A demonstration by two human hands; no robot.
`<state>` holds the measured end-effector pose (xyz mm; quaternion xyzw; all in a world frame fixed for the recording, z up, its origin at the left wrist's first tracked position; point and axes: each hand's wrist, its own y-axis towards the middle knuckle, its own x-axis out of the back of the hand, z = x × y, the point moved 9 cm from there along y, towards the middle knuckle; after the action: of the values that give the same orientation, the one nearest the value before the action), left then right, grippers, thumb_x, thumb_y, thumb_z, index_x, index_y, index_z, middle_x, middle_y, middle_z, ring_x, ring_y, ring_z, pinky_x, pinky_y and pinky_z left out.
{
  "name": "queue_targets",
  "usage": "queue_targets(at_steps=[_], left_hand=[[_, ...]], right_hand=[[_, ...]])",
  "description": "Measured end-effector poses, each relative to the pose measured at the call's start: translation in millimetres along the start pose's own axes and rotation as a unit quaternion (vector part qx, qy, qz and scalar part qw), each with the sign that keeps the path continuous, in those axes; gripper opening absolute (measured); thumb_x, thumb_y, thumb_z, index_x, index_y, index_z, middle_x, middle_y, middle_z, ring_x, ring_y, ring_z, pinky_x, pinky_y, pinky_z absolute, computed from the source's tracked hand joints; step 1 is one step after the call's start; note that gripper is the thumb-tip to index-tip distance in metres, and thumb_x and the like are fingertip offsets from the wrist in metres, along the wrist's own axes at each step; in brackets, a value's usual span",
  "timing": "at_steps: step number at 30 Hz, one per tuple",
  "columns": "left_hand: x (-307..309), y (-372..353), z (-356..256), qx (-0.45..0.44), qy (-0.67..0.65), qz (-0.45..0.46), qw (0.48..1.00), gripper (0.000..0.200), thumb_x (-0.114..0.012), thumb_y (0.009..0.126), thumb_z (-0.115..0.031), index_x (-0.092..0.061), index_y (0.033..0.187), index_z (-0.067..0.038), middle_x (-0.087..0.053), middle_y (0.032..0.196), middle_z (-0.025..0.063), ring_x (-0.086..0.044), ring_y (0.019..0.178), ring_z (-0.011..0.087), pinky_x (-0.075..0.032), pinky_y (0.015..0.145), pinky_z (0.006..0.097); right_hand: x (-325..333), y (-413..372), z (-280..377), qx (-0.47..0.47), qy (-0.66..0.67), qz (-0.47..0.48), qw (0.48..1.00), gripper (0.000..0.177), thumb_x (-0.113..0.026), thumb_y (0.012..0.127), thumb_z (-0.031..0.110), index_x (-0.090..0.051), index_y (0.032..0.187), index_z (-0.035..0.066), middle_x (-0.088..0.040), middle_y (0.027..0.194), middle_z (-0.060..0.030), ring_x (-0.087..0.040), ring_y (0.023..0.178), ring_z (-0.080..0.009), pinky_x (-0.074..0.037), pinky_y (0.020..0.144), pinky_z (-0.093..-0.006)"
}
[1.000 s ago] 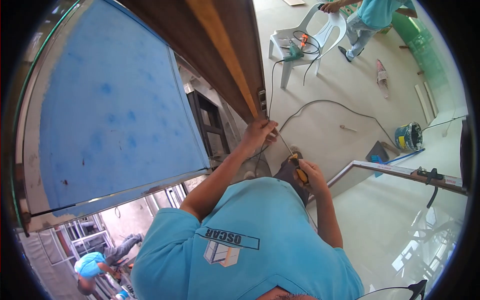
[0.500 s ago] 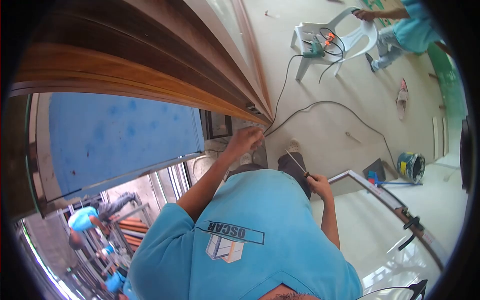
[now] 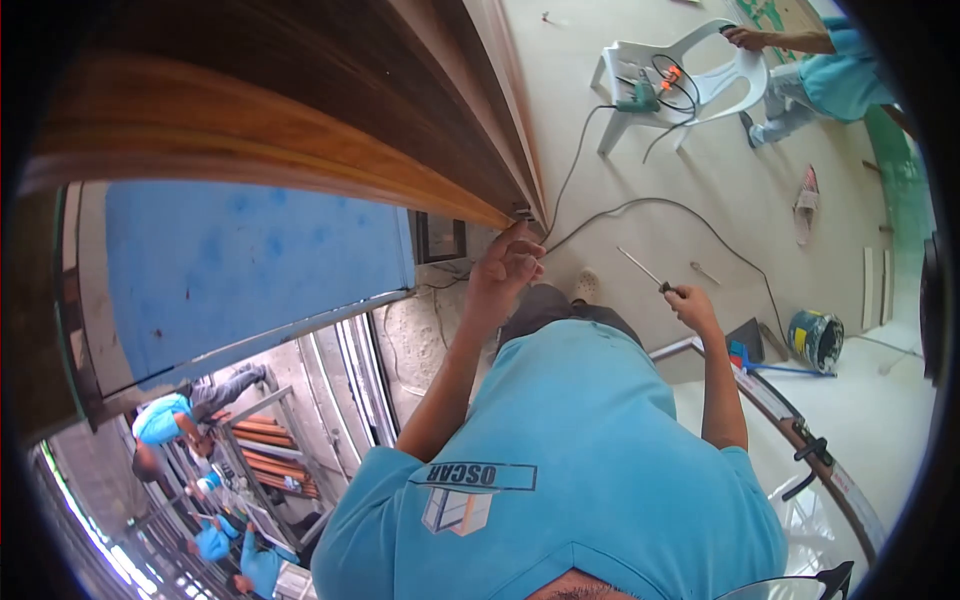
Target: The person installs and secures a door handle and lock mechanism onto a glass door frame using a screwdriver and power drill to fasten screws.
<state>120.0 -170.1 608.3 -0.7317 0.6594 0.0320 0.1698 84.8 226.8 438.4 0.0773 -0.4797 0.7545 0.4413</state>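
Note:
My left hand (image 3: 506,268) reaches up to the lower corner of a brown wooden door (image 3: 330,120), its fingers pinched at the small metal fitting (image 3: 522,211) on the door's edge. Whether it holds anything there is unclear. My right hand (image 3: 692,305) is raised to the right and grips a long thin screwdriver (image 3: 640,269) by its dark handle, with the shaft pointing up and left, away from the door. A light blue shirt (image 3: 570,450) fills the lower middle of the view.
A black cable (image 3: 660,207) runs across the pale floor to a drill (image 3: 635,101) on a white plastic chair (image 3: 690,75), where another person (image 3: 820,70) stands. A blue bucket (image 3: 815,340) and a long clamped bar (image 3: 800,430) lie right. Other people (image 3: 170,420) work below left.
My right hand has lifted the screwdriver up and away to the right. My left hand has stayed at the door's corner while the view tilted.

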Motion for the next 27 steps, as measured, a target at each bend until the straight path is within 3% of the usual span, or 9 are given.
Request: queue_targets(at_steps=[4,6,12,14,16,17,21,23,27], left_hand=[[-2,-8,15,0.014,0.052,0.0,0.999,0.059,-0.059,0.098,-0.012,-0.032,0.151,-0.008,-0.062,0.116,0.0099,-0.064,0.091,0.014,-0.053,0.081,0.0287],[-4,-6,25,0.041,0.066,0.006,0.997,0.062,-0.058,0.099,-0.011,-0.029,0.153,-0.01,-0.061,0.119,0.0108,-0.063,0.091,0.0136,-0.053,0.081,0.028],[-9,-9,39,0.07,0.105,0.032,0.991,0.074,-0.058,0.098,-0.009,-0.014,0.157,-0.015,-0.057,0.129,0.013,-0.064,0.091,0.0126,-0.052,0.081,0.0273],[-11,-13,38,0.087,0.145,0.039,0.985,0.069,-0.062,0.096,-0.014,-0.025,0.154,-0.007,-0.06,0.127,0.0171,-0.063,0.089,0.013,-0.052,0.083,0.0276],[-7,-13,66,0.116,0.2,0.098,0.968,0.065,-0.062,0.095,-0.019,-0.032,0.151,-0.006,-0.061,0.127,0.0174,-0.064,0.091,0.0156,-0.052,0.084,0.0297],[-9,-14,79,0.139,0.251,0.143,0.947,0.06,-0.063,0.095,-0.023,-0.039,0.148,-0.006,-0.061,0.127,0.0176,-0.064,0.094,0.0182,-0.052,0.086,0.0319],[-24,-28,121,0.219,0.268,0.272,0.898,0.051,-0.063,0.096,-0.032,-0.053,0.137,-0.004,-0.063,0.122,0.0146,-0.065,0.097,0.0177,-0.051,0.086,0.0298],[-43,-46,143,0.201,0.4,0.455,0.77,0.048,-0.062,0.096,-0.035,-0.06,0.129,0.0,-0.064,0.12,0.0152,-0.065,0.095,0.0184,-0.051,0.084,0.0302],[-56,-51,163,0.295,0.362,0.488,0.737,0.046,-0.061,0.096,-0.036,-0.064,0.121,0.002,-0.065,0.117,0.0174,-0.064,0.097,0.0195,-0.052,0.085,0.0329]], right_hand=[[2,-21,47,0.037,-0.017,-0.009,0.999,0.034,-0.066,0.087,0.033,-0.072,0.099,0.002,-0.064,0.069,-0.012,-0.062,0.065,-0.02,-0.047,0.063,-0.0362],[-18,-32,53,0.058,0.028,0.057,0.996,0.036,-0.066,0.086,0.032,-0.072,0.103,0.001,-0.065,0.073,-0.0138,-0.062,0.067,-0.0199,-0.048,0.065,-0.0364],[-48,-59,43,0.009,-0.013,0.072,0.997,0.038,-0.065,0.085,0.033,-0.072,0.104,0.001,-0.067,0.079,-0.0178,-0.065,0.076,-0.029,-0.05,0.073,-0.0399],[-57,-70,33,-0.015,-0.015,0.068,0.997,0.038,-0.065,0.084,0.033,-0.072,0.103,0.001,-0.068,0.081,-0.0187,-0.065,0.078,-0.0311,-0.05,0.074,-0.0409],[-64,-79,27,0.019,0.021,0.03,0.999,0.034,-0.065,0.085,0.027,-0.069,0.098,-0.004,-0.061,0.069,-0.0109,-0.059,0.065,-0.0201,-0.048,0.066,-0.0352],[-65,-84,24,0.012,0.029,0.022,0.999,0.034,-0.065,0.085,0.027,-0.069,0.098,-0.004,-0.061,0.069,-0.0109,-0.059,0.065,-0.0201,-0.048,0.066,-0.0352],[-74,-107,2,-0.026,0.037,-0.004,0.999,0.035,-0.066,0.083,0.024,-0.066,0.102,-0.005,-0.066,0.087,-0.0172,-0.064,0.083,-0.0271,-0.05,0.076,-0.0385],[-78,-119,-15,-0.04,0.048,-0.023,0.998,0.037,-0.066,0.081,0.023,-0.065,0.105,-0.004,-0.067,0.095,-0.0192,-0.064,0.09,-0.0286,-0.05,0.08,-0.0388],[-73,-132,-34,-0.089,0.089,-0.026,0.992,0.049,-0.068,0.077,0.022,-0.06,0.117,-0.004,-0.064,0.104,-0.0216,-0.062,0.098,-0.0308,-0.049,0.086,-0.0384]])
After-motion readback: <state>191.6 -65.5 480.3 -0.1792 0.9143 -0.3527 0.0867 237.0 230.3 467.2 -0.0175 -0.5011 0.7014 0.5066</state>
